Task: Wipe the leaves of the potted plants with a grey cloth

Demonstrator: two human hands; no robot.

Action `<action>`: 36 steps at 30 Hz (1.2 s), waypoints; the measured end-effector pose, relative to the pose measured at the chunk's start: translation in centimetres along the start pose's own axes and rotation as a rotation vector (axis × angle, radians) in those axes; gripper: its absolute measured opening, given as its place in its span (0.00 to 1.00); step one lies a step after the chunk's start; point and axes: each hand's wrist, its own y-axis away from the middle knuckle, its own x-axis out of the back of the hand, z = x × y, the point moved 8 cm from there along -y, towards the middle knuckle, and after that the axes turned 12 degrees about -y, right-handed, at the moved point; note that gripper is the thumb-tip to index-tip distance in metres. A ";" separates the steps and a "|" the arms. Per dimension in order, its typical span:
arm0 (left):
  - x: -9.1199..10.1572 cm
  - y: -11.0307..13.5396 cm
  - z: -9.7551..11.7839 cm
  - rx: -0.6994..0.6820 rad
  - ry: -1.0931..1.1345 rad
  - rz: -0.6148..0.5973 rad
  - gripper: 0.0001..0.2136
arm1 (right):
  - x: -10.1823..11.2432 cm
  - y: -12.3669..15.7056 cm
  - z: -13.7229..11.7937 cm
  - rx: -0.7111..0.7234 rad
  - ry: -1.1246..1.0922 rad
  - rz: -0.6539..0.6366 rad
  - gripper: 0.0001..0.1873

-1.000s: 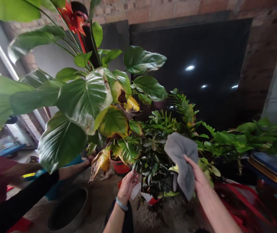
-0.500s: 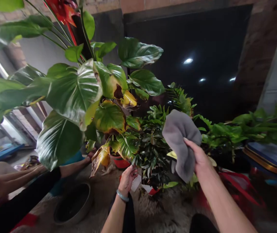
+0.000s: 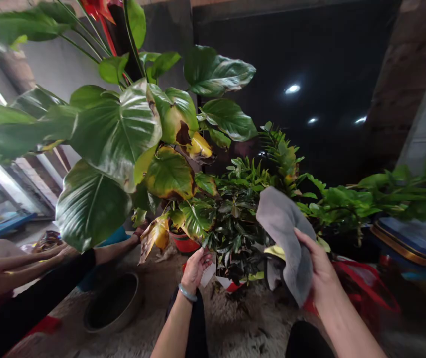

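The right hand (image 3: 319,258) is gripping a grey cloth (image 3: 287,238), fingers closing on its side, and the cloth is hanging in front of the right side of a dark-leaved plant (image 3: 235,223), a strip of yellow (image 3: 275,251) showing at its left. The left hand (image 3: 196,271), wearing a pale bangle (image 3: 187,293) at the wrist, is reaching to the plant's lower left edge with thumb and fingertips drawing close together; I cannot tell whether they are pinching a leaf. The plant is standing low between the two hands, its white and red pot (image 3: 231,284) showing beneath the leaves. Beside it, a bigger plant (image 3: 116,124) is spreading broad glossy leaves across the left, and one yellow-brown leaf (image 3: 157,236) is drooping just left of a red pot (image 3: 183,242). A round basin (image 3: 113,303) is sitting on the floor (image 3: 231,328), left of the left hand. Farther left, another person's black sleeve (image 3: 49,283) is stretching toward the big plant, passing near a blue tub (image 3: 116,234). Over on the right, a red bag (image 3: 366,286) is lying beyond the right forearm, and behind everything a dark panel (image 3: 310,54) is reflecting three lights.
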 end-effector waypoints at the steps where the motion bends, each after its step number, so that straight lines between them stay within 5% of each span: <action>1: -0.1 0.0 -0.1 0.004 0.000 0.009 0.13 | -1.2 -0.7 0.2 0.002 -0.005 -0.045 0.08; 4: -0.1 0.0 -0.1 0.009 -0.002 0.021 0.11 | -1.0 -2.4 3.6 -0.124 0.048 -0.070 0.05; 7: 0.0 0.0 0.0 0.008 -0.003 0.013 0.10 | 3.7 -1.8 7.2 -0.230 0.111 0.024 0.04; 11: 0.1 0.0 0.1 0.007 -0.005 -0.023 0.11 | 7.3 1.0 6.7 -0.241 0.171 0.126 0.07; 13: 0.0 0.1 0.0 0.010 -0.002 -0.030 0.12 | 5.5 1.6 4.2 -0.134 0.164 0.102 0.10; 16: -0.2 0.1 -0.2 0.016 0.020 -0.014 0.14 | -0.3 1.0 0.7 0.083 0.081 -0.022 0.13; 18: -0.5 0.2 -0.3 0.014 0.031 -0.001 0.14 | -3.1 0.0 0.9 0.101 0.044 -0.069 0.12; 20: -0.6 0.3 -0.3 0.009 0.029 0.005 0.14 | -3.5 -0.9 3.0 0.015 0.050 -0.051 0.10; 24: -0.3 0.4 -0.1 0.003 0.033 0.003 0.16 | 2.5 -0.6 7.7 -0.222 0.185 0.109 0.02; 28: 0.1 0.3 0.1 -0.006 0.018 -0.021 0.17 | 6.5 1.4 6.4 -0.208 0.240 0.122 0.08; 30: 0.3 0.3 0.1 -0.012 -0.003 -0.027 0.17 | 4.9 2.1 4.3 -0.110 0.211 0.072 0.13; 33: 0.2 0.1 0.0 -0.017 -0.029 -0.024 0.17 | -0.6 1.9 2.5 0.025 0.137 -0.065 0.17; 36: 0.1 -0.1 -0.3 -0.016 -0.025 -0.014 0.18 | -4.4 0.5 4.8 0.014 0.158 -0.167 0.15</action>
